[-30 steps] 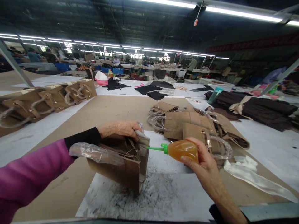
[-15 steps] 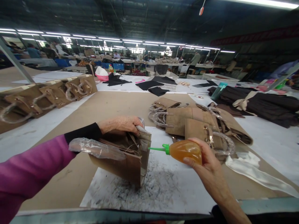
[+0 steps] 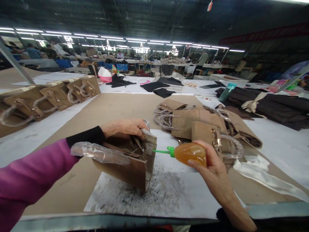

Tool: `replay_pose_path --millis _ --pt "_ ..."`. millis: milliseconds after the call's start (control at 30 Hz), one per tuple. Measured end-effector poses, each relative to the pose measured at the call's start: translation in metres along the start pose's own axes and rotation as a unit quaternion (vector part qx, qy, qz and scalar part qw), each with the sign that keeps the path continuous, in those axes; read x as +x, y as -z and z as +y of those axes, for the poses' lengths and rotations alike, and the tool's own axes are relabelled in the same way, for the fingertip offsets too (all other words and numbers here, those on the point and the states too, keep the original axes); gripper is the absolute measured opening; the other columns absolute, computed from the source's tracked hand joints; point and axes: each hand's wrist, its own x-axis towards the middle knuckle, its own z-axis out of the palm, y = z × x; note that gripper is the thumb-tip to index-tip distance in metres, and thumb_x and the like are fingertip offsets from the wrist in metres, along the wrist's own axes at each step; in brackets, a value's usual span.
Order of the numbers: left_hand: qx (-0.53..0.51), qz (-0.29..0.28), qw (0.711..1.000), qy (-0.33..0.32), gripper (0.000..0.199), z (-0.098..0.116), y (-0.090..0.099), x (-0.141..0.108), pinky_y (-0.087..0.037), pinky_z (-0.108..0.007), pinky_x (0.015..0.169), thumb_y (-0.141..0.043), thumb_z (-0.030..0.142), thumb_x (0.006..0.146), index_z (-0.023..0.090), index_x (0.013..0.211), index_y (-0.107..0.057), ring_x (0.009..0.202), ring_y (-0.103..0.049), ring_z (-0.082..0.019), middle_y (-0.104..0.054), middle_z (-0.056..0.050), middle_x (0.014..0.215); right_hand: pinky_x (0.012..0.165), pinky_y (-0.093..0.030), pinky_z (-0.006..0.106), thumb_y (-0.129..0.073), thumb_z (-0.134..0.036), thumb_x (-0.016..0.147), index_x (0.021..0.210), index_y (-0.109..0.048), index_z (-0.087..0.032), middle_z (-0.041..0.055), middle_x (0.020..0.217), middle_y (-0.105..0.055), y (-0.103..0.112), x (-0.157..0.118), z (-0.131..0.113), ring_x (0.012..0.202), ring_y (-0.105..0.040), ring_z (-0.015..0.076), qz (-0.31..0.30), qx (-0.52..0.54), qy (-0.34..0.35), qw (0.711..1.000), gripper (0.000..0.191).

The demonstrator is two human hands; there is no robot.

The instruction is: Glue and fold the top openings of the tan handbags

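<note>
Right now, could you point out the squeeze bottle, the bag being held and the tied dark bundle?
Squeeze bottle point(image 3: 189, 153), head view: its amber body.
Held bag point(image 3: 131, 171), head view: its near panel.
Tied dark bundle point(image 3: 277, 106), head view: its dark fabric.

Left hand point(image 3: 126, 127) grips brown bag point(image 3: 124, 174); right hand point(image 3: 212, 160) holds amber bottle point(image 3: 188, 153), nozzle point(image 3: 161, 151) at edge.

Dark metal roof point(image 3: 135, 19): long white tube lamps point(image 3: 182, 43) are glowing below.
Brown paper-covered bench point(image 3: 120, 106): soft light is falling, casting faint shadows.
Clear plastic handle wrap point(image 3: 98, 154): glints are showing.
Distant people point(image 3: 33, 51): blurring into dimness.
Left edge: distortion is stretching the purple fabric sleeve point(image 3: 43, 174).
</note>
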Motion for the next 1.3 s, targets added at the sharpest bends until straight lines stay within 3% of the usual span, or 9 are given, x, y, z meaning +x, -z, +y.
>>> replay_pose_path --millis 167,333,567,833,1000,1133,1300 --pt "-0.028 -0.028 0.999 -0.032 0.013 -0.006 -0.001 0.003 -0.043 -0.023 0.066 -0.059 0.020 0.072 0.011 0.077 -0.067 0.075 -0.056 -0.015 -0.065 -0.003 0.080 0.085 -0.044 0.030 -0.073 -0.041 0.076 0.118 -0.051 -0.030 0.0000 0.112 -0.056 0.000 -0.004 0.003 0.097 -0.055 0.0218 -0.007 -0.017 -0.009 1.000 0.049" --pt "-0.014 -0.021 0.998 -0.053 0.014 -0.008 -0.001 0.006 -0.043 -0.023 0.071 -0.060 0.021 0.073 0.012 0.079 -0.068 0.081 -0.057 -0.016 -0.066 -0.003 0.086 0.088 -0.044 0.029 -0.073 -0.042 0.076 0.116 -0.051 -0.030 -0.0008 0.114 -0.056 -0.005 -0.010 0.012 0.101 -0.055 0.0218 -0.025 -0.029 -0.019 0.999 0.048" --pt "-0.026 -0.033 0.997 -0.064 0.012 -0.010 -0.002 0.008 -0.044 -0.022 0.069 -0.062 0.024 0.072 0.014 0.075 -0.068 0.076 -0.056 -0.015 -0.065 -0.001 0.076 0.091 -0.041 0.033 -0.074 -0.045 0.073 0.115 -0.052 -0.030 -0.0008 0.114 -0.057 -0.008 -0.019 0.024 0.101 -0.055 0.0232 -0.032 -0.037 -0.051 0.998 0.050" --pt "0.005 -0.022 0.999 -0.030 0.014 0.001 -0.004 0.001 -0.043 -0.022 0.066 -0.059 0.021 0.074 0.012 0.078 -0.069 0.075 -0.056 -0.014 -0.065 -0.001 0.078 0.091 -0.042 0.036 -0.073 -0.049 0.073 0.113 -0.054 -0.026 0.0028 0.113 -0.059 -0.015 -0.027 0.030 0.098 -0.056 0.0254 -0.054 -0.061 -0.051 0.995 0.050" --pt "-0.013 -0.035 0.999 -0.012 0.015 -0.006 -0.009 -0.002 -0.039 -0.020 0.058 -0.054 0.018 0.075 0.012 0.077 -0.068 0.064 -0.053 -0.011 -0.062 0.001 0.069 0.093 -0.041 0.037 -0.071 -0.046 0.075 0.114 -0.054 -0.025 0.0038 0.113 -0.059 -0.019 -0.031 0.037 0.099 -0.056 0.0257 -0.080 -0.076 -0.031 0.993 0.047" --pt "0.041 -0.012 0.999 -0.019 0.017 -0.003 -0.016 -0.013 -0.037 -0.019 0.059 -0.051 0.017 0.078 0.015 0.079 -0.067 0.064 -0.053 -0.011 -0.060 0.003 0.068 0.093 -0.041 0.039 -0.070 -0.047 0.075 0.112 -0.055 -0.024 0.0052 0.115 -0.058 -0.022 -0.035 0.039 0.101 -0.056 0.0269 -0.087 -0.078 -0.049 0.992 0.047" --pt "0.196 0.048 0.979 -0.011 0.014 0.017 -0.031 -0.038 -0.038 -0.021 0.063 -0.051 0.016 0.080 0.017 0.075 -0.063 0.067 -0.053 -0.012 -0.060 0.001 0.071 0.095 -0.041 0.042 -0.071 -0.048 0.072 0.111 -0.057 -0.023 0.0065 0.115 -0.060 -0.024 -0.043 0.040 0.103 -0.056 0.0292 -0.076 -0.071 -0.072 0.992 0.048"
